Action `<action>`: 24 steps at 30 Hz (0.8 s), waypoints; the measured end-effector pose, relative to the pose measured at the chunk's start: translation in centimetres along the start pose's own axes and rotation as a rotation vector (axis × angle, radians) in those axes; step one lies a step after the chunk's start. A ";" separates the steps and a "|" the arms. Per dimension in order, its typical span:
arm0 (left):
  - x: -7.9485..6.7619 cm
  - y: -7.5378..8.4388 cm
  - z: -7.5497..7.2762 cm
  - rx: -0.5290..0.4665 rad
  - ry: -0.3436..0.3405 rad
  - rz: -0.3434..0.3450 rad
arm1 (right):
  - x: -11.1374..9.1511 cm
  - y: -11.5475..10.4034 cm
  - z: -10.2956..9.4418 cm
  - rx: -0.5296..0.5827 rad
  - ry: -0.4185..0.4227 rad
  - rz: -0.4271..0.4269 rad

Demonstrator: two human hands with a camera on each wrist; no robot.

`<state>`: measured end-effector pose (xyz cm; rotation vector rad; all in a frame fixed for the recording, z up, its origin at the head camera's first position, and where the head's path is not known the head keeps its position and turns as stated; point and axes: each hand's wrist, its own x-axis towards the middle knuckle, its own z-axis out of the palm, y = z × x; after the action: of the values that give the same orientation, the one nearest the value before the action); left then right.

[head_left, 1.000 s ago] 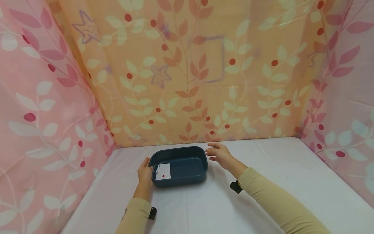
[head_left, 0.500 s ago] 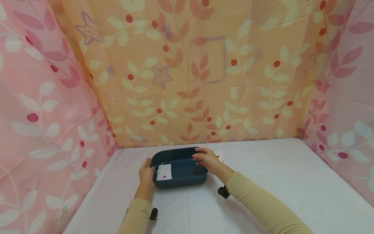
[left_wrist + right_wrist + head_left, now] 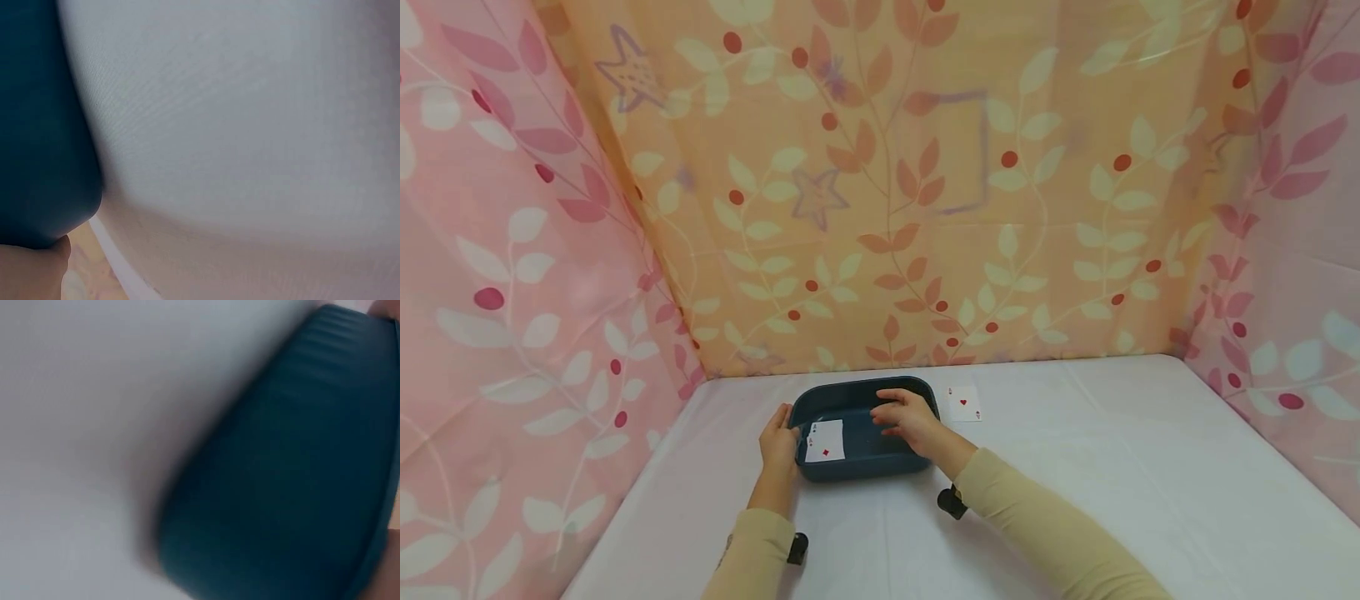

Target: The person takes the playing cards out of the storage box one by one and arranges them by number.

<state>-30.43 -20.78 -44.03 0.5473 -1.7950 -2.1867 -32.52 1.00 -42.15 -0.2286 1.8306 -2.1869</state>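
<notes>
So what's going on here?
A person's left hand holds the left end of a dark blue, rounded rectangular tray; the right hand hangs over its right half, apparently empty. Overlapping white playing cards, one showing a red diamond, lie inside at left. A white card with a red heart lies on the white table, right of the tray.
</notes>
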 end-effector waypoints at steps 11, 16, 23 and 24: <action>-0.3 -0.1 -0.1 0.008 -0.015 0.009 | 1.6 1.9 2.6 -0.093 -0.045 0.060; -0.2 -0.1 -0.2 0.001 -0.004 0.009 | 2.2 2.4 3.1 -0.215 -0.104 0.066; -0.4 -0.2 0.1 0.011 0.012 0.023 | 1.8 2.4 3.8 -0.486 -0.204 0.025; -0.4 -0.2 0.1 0.010 0.010 0.026 | 1.9 2.4 3.9 -0.518 -0.222 0.019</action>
<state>-30.12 -20.45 -44.19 0.5330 -1.7984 -2.1549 -32.85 -3.64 -43.92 -0.5300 2.2127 -1.5595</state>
